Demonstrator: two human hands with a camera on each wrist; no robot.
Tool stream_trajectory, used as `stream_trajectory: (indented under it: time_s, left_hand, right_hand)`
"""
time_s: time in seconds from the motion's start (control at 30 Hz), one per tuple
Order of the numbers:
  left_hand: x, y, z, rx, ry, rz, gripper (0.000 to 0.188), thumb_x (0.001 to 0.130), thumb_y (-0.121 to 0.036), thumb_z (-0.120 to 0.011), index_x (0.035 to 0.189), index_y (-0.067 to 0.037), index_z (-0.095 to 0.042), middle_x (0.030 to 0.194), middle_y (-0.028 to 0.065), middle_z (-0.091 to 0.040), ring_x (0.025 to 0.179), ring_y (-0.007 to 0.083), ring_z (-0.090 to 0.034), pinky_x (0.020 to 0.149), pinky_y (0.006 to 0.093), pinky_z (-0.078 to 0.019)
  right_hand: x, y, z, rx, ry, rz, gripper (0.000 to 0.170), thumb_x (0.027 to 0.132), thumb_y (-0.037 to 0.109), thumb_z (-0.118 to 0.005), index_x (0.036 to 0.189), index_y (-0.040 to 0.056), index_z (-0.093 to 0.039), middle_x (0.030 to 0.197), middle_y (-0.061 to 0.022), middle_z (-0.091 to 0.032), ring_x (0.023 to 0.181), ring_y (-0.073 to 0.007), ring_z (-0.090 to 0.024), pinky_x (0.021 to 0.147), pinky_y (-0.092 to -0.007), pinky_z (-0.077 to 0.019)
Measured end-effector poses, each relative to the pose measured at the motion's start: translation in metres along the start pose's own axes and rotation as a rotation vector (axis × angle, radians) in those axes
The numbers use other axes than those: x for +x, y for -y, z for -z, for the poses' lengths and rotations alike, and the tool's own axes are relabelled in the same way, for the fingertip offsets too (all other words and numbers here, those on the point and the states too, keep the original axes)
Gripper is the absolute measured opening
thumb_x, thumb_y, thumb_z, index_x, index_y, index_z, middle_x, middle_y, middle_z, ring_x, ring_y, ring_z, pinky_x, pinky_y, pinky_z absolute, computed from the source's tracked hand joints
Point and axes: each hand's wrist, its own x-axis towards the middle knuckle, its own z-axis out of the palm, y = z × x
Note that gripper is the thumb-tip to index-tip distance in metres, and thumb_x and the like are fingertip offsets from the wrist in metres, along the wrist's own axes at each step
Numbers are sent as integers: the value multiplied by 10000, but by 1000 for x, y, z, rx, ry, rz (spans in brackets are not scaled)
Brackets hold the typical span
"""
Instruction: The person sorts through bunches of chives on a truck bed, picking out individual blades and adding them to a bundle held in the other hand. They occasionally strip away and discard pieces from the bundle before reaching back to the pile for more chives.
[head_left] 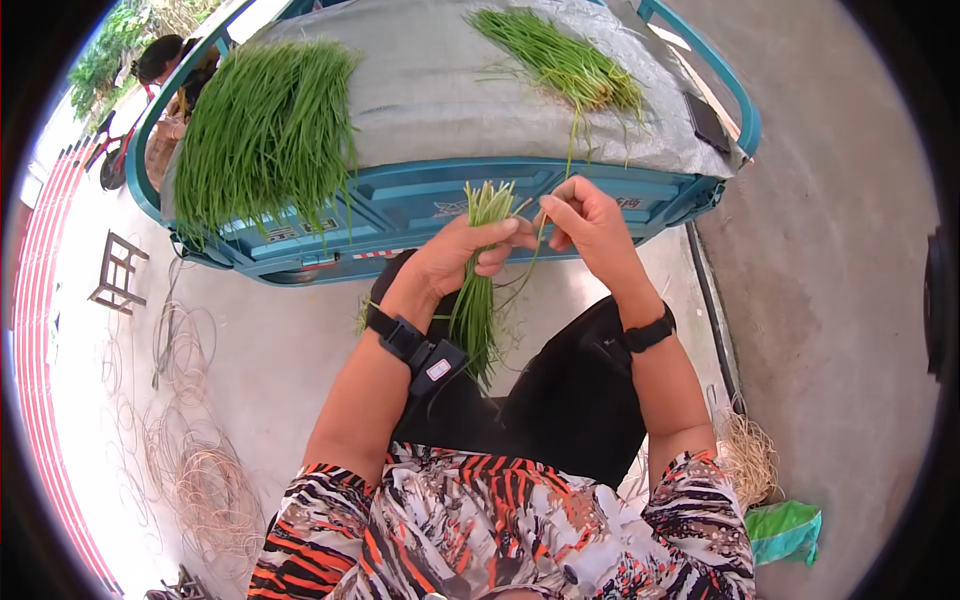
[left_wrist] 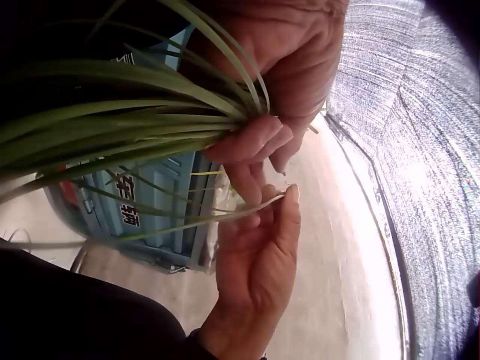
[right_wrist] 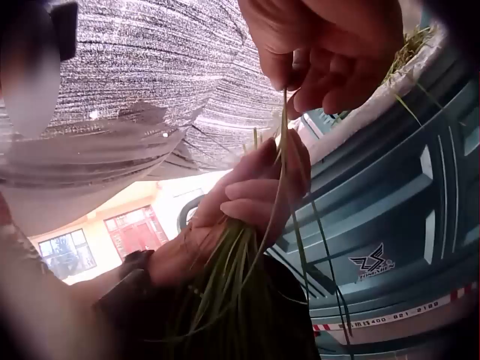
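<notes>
While I run things from afar, big pile of greens lies at ten o'clock, draped over edge of cart, presumably within easy reach. At centre, left hand curls round bunch, pale ends toward twelve, likely to hold stems together. Thin strand next, pinched by right hand at two, likely to part it from bunch.

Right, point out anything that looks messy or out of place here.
Pale strands lie in tangled loops on the floor at the person's left, looking untidy. The larger pile of greens droops over the cart side. The held bunch looks undamaged.
</notes>
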Motion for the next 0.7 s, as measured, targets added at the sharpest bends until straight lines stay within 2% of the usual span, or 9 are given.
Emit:
stream_trajectory:
  time_s: [0.13,0.23,0.33,0.53,0.7]
  left_hand:
    - [1,0,-7,44,3,18,296,856,-231,-650,1049,-13,-594,850,39,-603,538,41,-373,457,191,-294]
    - [0,-2,-9,68,21,31,251,856,-222,-650,1013,-33,-599,806,14,-577,540,42,-374,460,193,-294]
    - [3,3,-3,35,-31,-14,169,869,-218,-645,929,-66,-599,764,-2,-581,523,30,-388,451,183,-314]
    - [1,1,-1,17,-35,-26,166,857,-187,-649,942,-57,-589,790,4,-566,532,38,-394,466,189,-325]
    - [0,2,-1,48,-37,-12,183,846,-180,-661,954,-53,-585,777,12,-557,522,39,-394,457,187,-316]
  right_hand:
    - [0,2,-4,27,-38,22,201,899,233,-609,863,53,-528,743,9,-587,563,-48,-506,521,-199,-423]
    - [2,-5,-8,42,-36,48,196,902,232,-605,858,58,-527,736,10,-586,554,-52,-505,531,-201,-435]
    - [2,-4,-8,117,-8,-8,171,885,189,-624,888,55,-518,774,3,-591,614,-54,-530,559,-203,-456]
    - [4,-11,-12,131,84,78,243,832,79,-651,993,39,-473,878,-31,-588,780,-78,-566,645,-221,-482]
    - [3,-10,-15,156,119,59,247,827,54,-638,1001,19,-465,881,-49,-584,782,-91,-572,679,-231,-487]
